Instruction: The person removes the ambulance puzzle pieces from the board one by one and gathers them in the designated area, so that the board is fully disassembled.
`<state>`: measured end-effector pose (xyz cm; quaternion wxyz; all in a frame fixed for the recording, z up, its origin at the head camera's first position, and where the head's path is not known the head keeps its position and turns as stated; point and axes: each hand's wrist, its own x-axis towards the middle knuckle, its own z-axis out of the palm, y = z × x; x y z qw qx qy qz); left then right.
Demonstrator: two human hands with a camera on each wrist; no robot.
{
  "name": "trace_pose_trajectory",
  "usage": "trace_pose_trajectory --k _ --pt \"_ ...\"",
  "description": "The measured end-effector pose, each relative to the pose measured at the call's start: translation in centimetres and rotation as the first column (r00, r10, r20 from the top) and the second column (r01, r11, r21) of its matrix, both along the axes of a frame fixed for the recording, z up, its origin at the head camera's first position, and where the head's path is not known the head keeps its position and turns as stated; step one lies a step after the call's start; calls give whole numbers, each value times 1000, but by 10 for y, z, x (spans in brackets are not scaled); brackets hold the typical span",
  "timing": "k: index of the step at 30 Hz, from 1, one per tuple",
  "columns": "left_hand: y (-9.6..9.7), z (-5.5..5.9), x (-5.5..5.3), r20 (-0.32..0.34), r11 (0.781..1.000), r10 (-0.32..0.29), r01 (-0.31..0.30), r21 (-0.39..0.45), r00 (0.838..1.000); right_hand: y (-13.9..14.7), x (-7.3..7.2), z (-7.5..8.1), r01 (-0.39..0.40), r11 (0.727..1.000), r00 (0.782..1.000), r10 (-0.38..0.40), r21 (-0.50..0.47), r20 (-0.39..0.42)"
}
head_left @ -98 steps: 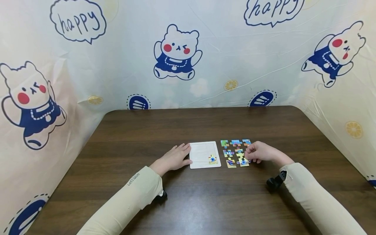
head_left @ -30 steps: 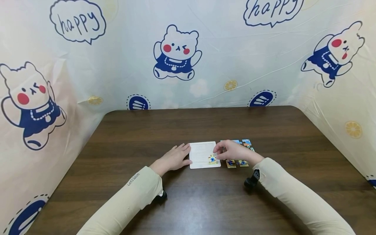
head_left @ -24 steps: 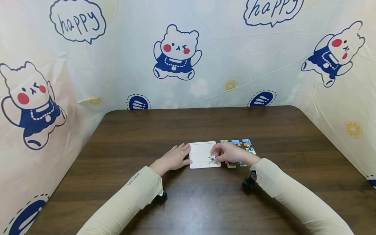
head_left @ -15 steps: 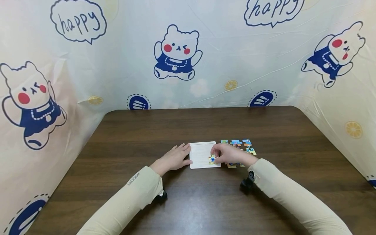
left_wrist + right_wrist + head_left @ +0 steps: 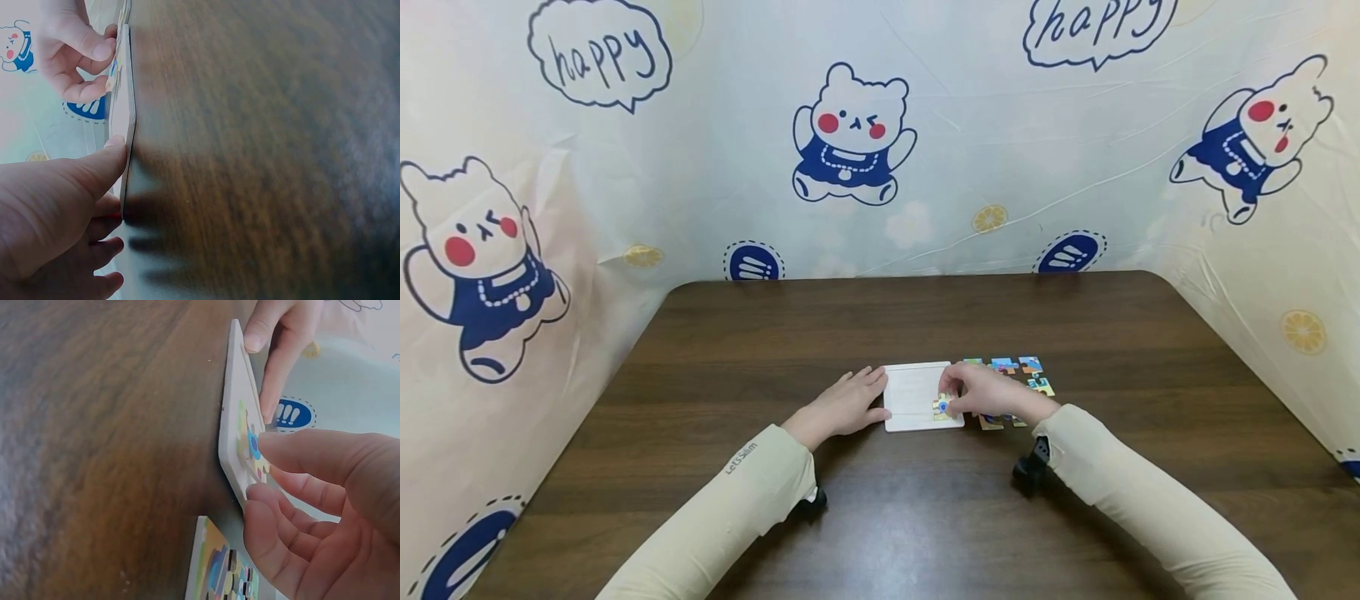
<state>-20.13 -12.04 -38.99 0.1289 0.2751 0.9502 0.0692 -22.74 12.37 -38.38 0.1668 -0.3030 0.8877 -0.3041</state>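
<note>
The white puzzle tray [image 5: 910, 387] lies flat on the table. My left hand [image 5: 838, 407] rests at its left edge, fingers extended, and in the left wrist view the thumb [image 5: 103, 165] lies on the rim. A yellow puzzle piece with a blue round mark [image 5: 942, 407] sits in the tray's lower right corner. Over that corner my right hand [image 5: 992, 392] has thumb and fingers curled, pinching a puzzle piece mostly hidden beneath them. In the right wrist view the thumb tip is right at the blue mark [image 5: 254, 445].
Several loose puzzle pieces [image 5: 1030, 365] lie in rows right of the tray, partly covered by the right hand. One loose piece [image 5: 209, 565] shows close below the tray in the right wrist view. A brown wooden table [image 5: 880, 500] stands before a printed curtain [image 5: 947, 150].
From the loose pieces at the right, my right hand has moved left to the tray's lower right corner. Over the last half second it barely shifts. The left hand stays in place.
</note>
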Motion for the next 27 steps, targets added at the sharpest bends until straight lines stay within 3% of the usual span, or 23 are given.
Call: trace_pose_trajectory --k 9,27 --pt "-1 0 -1 1 1000 -6 6 9 1000 3 1 3 23 997 993 -13 -80 119" --pt "0 1 0 -1 1000 -1 1 3 1000 11 -1 0 0 986 994 19 -168 111"
